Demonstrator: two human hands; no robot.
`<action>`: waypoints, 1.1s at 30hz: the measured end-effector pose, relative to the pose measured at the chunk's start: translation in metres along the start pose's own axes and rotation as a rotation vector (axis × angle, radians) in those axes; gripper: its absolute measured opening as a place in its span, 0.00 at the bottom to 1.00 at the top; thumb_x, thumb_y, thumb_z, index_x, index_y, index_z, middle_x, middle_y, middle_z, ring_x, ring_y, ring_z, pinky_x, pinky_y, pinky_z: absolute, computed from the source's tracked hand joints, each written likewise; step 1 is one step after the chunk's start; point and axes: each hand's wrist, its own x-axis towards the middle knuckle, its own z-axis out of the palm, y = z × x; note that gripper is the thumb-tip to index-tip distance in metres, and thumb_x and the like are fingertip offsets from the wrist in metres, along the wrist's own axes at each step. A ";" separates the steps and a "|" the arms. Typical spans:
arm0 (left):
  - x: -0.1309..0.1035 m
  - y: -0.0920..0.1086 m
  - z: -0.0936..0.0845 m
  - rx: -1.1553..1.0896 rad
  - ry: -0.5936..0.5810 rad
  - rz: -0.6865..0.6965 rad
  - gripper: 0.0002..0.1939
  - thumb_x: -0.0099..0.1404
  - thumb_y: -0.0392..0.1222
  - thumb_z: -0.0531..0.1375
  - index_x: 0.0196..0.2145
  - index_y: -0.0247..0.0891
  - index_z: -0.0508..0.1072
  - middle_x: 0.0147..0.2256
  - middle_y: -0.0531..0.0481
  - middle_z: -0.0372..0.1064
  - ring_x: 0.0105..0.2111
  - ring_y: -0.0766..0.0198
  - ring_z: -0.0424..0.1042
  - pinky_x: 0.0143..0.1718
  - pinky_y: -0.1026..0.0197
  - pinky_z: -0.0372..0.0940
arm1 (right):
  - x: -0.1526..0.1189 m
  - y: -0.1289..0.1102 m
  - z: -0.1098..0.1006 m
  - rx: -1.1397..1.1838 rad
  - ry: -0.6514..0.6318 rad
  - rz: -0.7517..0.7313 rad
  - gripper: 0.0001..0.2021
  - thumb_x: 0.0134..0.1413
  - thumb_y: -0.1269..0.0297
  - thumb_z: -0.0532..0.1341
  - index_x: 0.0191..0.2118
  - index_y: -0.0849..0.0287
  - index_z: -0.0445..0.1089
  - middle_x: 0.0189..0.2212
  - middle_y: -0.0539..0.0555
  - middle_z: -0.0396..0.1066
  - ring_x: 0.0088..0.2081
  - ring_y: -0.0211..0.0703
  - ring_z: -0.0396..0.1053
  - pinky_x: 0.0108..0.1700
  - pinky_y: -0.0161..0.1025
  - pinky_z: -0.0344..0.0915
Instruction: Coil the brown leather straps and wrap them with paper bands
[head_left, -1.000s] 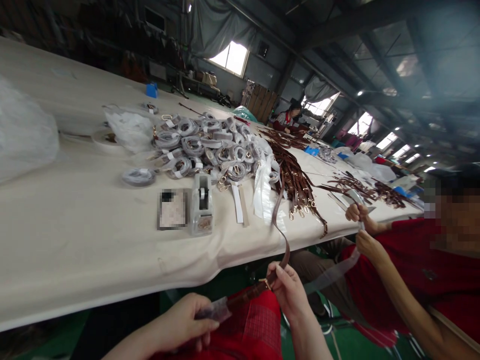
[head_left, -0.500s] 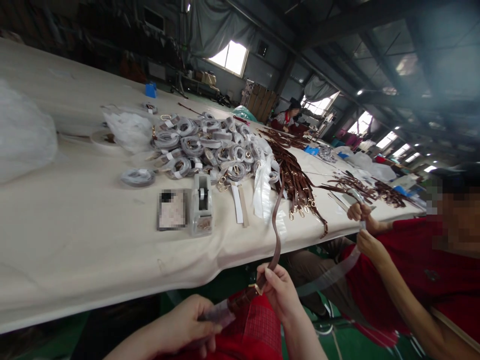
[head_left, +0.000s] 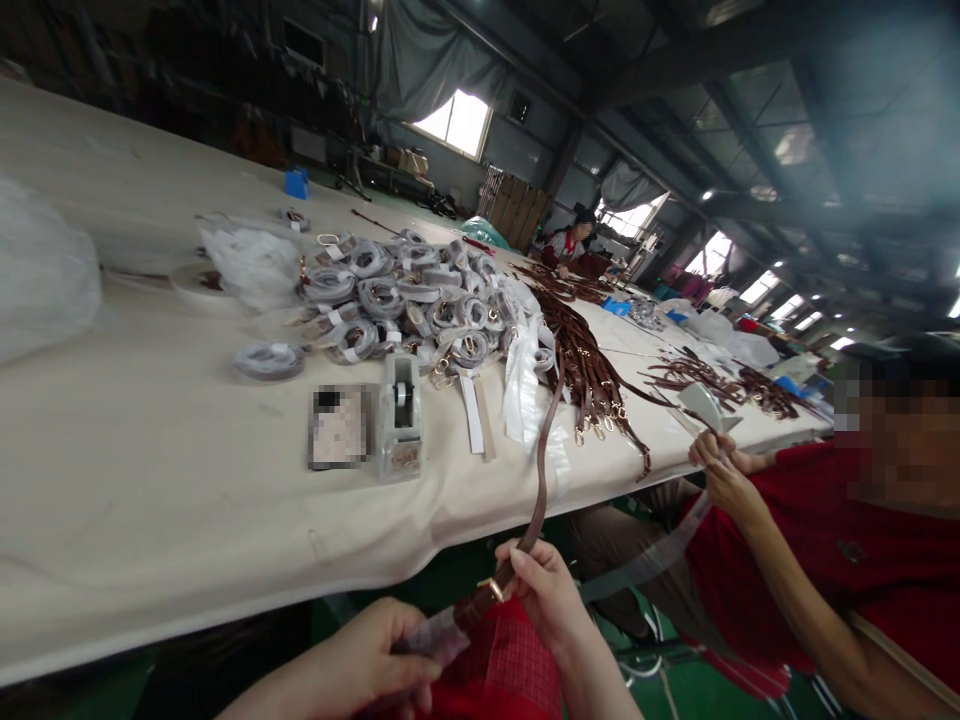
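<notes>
A brown leather strap [head_left: 545, 470] runs from the pile on the table down to my lap. My right hand [head_left: 546, 592] pinches it just beside a gold buckle [head_left: 493, 590]. At the lower left, my left hand [head_left: 386, 650] is closed around a clear plastic sleeve [head_left: 442, 637]. The strap's lower part enters the open mouth of this sleeve, a short way from the buckle. How far the strap reaches inside is hidden by my left fingers.
On the cream-covered table [head_left: 187, 480] lie plastic-wrapped coiled straps [head_left: 420, 290], a tape dispenser [head_left: 401, 420], a pixelated flat item [head_left: 340, 428], white plastic sleeves [head_left: 523, 380] and loose brown straps [head_left: 589, 365]. A co-worker in red [head_left: 795, 540] sits close at right, handling a strap and sleeve.
My right hand and the buckle have moved closer to the sleeve's mouth, so less strap shows between them. The co-worker's hands have shifted slightly together. The view has moved a little.
</notes>
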 end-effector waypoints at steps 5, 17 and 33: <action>0.000 0.001 -0.004 0.001 0.000 -0.015 0.18 0.51 0.53 0.67 0.29 0.37 0.68 0.26 0.49 0.78 0.20 0.67 0.69 0.20 0.68 0.53 | -0.003 0.011 0.011 -0.059 -0.076 0.006 0.13 0.42 0.56 0.75 0.28 0.62 0.81 0.22 0.53 0.76 0.22 0.35 0.69 0.27 0.30 0.64; 0.002 -0.004 -0.008 -0.025 0.039 0.094 0.19 0.54 0.54 0.68 0.31 0.34 0.74 0.29 0.47 0.79 0.26 0.63 0.74 0.27 0.66 0.61 | -0.007 0.023 0.013 -0.153 -0.131 0.002 0.08 0.44 0.59 0.74 0.28 0.58 0.82 0.28 0.52 0.76 0.29 0.36 0.69 0.33 0.32 0.62; 0.010 0.002 0.003 0.150 0.076 0.139 0.36 0.50 0.80 0.54 0.23 0.39 0.64 0.18 0.54 0.64 0.19 0.66 0.63 0.21 0.65 0.57 | 0.003 0.011 0.019 -0.184 0.057 -0.176 0.17 0.51 0.47 0.68 0.34 0.57 0.82 0.31 0.55 0.78 0.36 0.45 0.71 0.43 0.40 0.65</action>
